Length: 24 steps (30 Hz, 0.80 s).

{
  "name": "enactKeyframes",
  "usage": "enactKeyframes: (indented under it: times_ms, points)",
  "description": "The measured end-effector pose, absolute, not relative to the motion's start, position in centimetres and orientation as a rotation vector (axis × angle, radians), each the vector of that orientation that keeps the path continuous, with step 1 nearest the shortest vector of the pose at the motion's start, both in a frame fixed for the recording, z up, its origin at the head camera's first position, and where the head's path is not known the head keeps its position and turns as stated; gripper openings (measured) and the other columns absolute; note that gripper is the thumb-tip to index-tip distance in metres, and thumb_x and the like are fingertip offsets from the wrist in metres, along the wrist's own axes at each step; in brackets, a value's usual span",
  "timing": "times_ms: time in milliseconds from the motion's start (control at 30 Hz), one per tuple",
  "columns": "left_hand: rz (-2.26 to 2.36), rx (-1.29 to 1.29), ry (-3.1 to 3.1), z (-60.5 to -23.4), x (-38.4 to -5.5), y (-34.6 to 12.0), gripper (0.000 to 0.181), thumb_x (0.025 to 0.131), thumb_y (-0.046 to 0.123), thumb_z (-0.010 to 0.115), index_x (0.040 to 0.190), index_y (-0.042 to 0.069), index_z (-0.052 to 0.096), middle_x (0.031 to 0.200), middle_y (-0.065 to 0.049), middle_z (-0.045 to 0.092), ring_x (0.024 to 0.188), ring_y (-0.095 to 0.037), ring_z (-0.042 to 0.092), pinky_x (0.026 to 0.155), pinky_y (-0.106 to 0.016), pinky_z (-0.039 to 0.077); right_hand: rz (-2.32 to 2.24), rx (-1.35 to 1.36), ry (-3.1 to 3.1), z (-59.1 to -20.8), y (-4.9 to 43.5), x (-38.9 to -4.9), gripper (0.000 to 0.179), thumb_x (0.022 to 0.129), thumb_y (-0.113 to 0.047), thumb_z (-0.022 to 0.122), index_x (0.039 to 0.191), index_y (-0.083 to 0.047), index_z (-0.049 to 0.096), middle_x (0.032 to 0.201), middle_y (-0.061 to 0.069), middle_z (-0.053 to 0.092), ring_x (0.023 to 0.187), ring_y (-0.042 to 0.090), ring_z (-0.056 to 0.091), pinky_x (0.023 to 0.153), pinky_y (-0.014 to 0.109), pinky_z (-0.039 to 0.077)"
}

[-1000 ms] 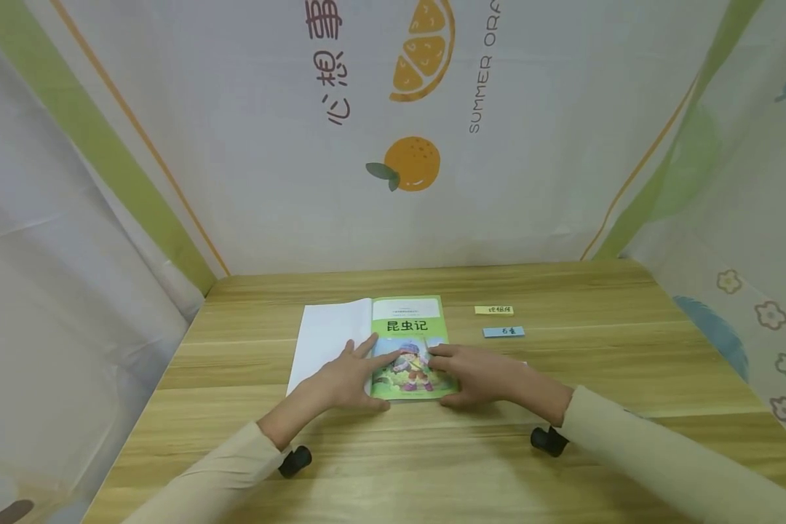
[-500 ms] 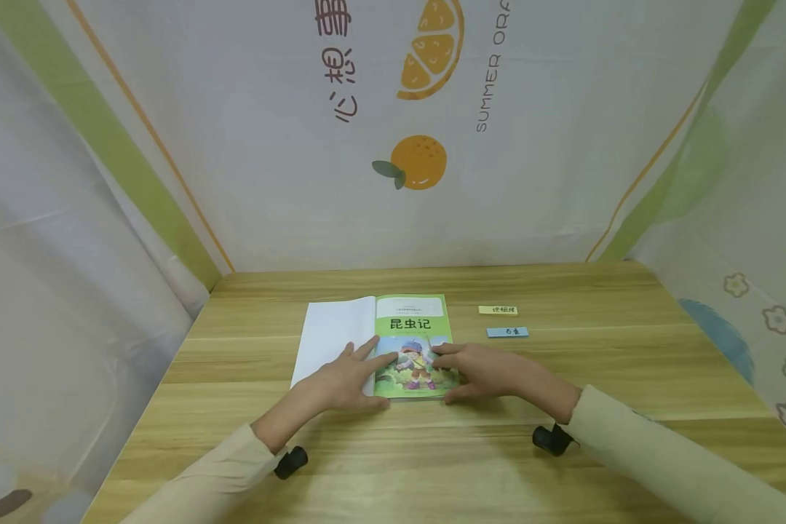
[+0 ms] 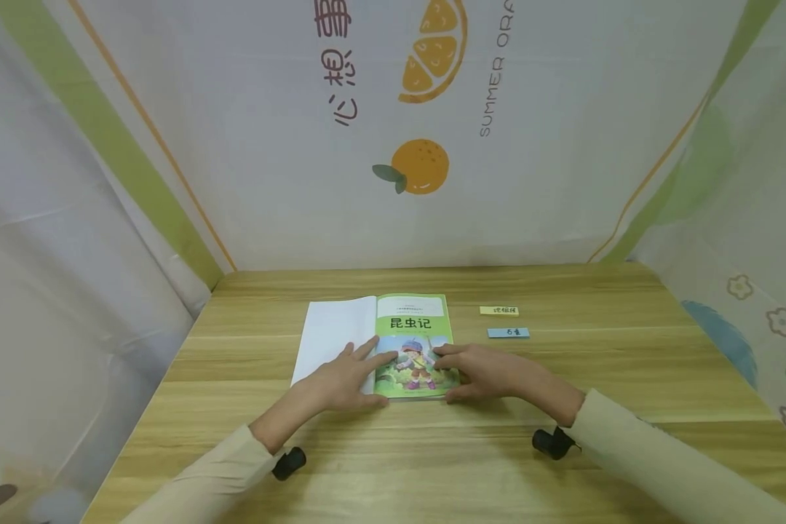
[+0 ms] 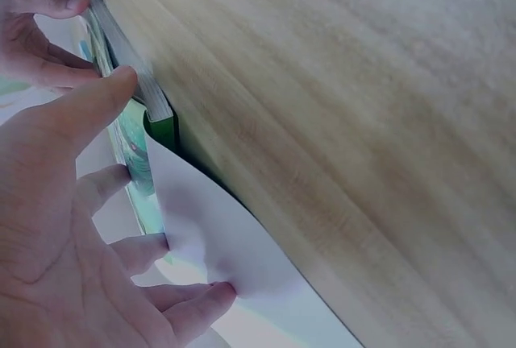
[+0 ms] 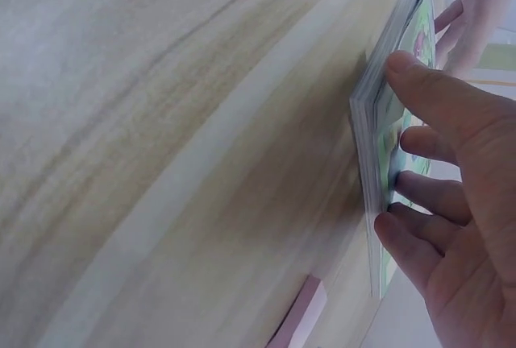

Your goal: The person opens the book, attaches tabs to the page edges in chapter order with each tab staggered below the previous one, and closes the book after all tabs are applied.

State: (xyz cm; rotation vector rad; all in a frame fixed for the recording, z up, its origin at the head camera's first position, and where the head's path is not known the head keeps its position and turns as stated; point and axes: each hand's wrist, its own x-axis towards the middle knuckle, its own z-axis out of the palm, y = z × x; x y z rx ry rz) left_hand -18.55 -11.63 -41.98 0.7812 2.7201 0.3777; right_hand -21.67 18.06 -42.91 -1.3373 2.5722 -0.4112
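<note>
An orange-print fabric curtain is filling the top of the frame, behind a wood-grain table. Chinese insect bk (昆虫记) is lying open mid-frame: white inside cover going left, green title pg w/ a cartoon kid on the right. The left hand is resting on it, fingers spread, thumb by the bottom edge; the right hand is touching the right side, fingers slightly bent & apart, not pinching afaict. A yellow label and a blue label are sitting to its right, plus a pinkish block low in the right wrist view. Step in hand looks like steadying the open bk imo; next move prob calls for easing fingers off w/o the cover flopping back.
</note>
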Motion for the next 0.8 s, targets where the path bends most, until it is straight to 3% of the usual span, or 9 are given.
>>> enactKeyframes:
  times_ms: [167,233,300,500,633,800]
  points:
    - [0.415,0.8,2.712,-41.7,-18.8,-11.7,0.08,0.09,0.047,0.076,0.157,0.023,0.041,0.165,-0.017,0.022,0.138,-0.062,0.023,0.091,-0.076,0.042,-0.4,-1.384,2.574,-42.6,18.2,-21.9,0.046,0.092,-0.031,0.078,0.128,-0.004,0.068,0.144,0.021,0.054,0.108,0.023,0.065,0.089,0.035,0.054]
    - [0.427,0.806,2.714,-41.7,-18.9,-11.8,0.081,0.089,0.047,0.078,0.157,0.022,0.041,0.164,-0.018,0.024,0.138,-0.063,0.023,0.094,-0.075,0.041,-0.392,-1.411,2.582,-42.5,18.1,-22.0,0.042,0.091,-0.026,0.078,0.126,-0.004,0.068,0.142,0.021,0.056,0.111,0.026,0.065,0.09,0.036,0.054]
    - [0.424,0.803,2.718,-41.7,-18.9,-11.8,0.083,0.088,0.048,0.078,0.157,0.023,0.041,0.164,-0.017,0.025,0.139,-0.062,0.023,0.098,-0.073,0.039,-0.385,-1.436,2.595,-42.3,18.0,-22.1,0.04,0.089,-0.021,0.078,0.124,-0.004,0.068,0.139,0.019,0.059,0.114,0.027,0.064,0.091,0.037,0.054]
    - [0.426,0.793,2.731,-41.9,-19.0,-11.8,0.09,0.085,0.05,0.08,0.159,0.021,0.037,0.164,-0.019,0.024,0.14,-0.06,0.022,0.105,-0.07,0.034,-0.339,-1.482,2.698,-41.4,17.4,-22.2,0.039,0.08,-0.016,0.086,0.112,-0.009,0.066,0.128,0.011,0.063,0.1,0.025,0.066,0.077,0.036,0.058]
    - [0.443,0.796,2.744,-42.0,-19.0,-11.8,0.097,0.084,0.052,0.081,0.16,0.014,0.033,0.163,-0.023,0.023,0.14,-0.059,0.023,0.107,-0.069,0.032,-0.324,-1.481,2.768,-40.6,17.0,-22.3,0.047,0.076,-0.016,0.091,0.116,-0.008,0.067,0.133,0.013,0.061,0.11,0.032,0.065,0.085,0.042,0.058]
    - [0.459,0.781,2.762,-42.0,-19.0,-11.7,0.105,0.082,0.053,0.081,0.161,0.009,0.028,0.162,-0.025,0.023,0.142,-0.057,0.024,0.109,-0.066,0.032,-0.319,-1.523,2.811,-39.8,16.6,-22.4,0.051,0.078,-0.014,0.089,0.124,-0.004,0.067,0.133,0.013,0.061,0.112,0.03,0.064,0.09,0.041,0.056]
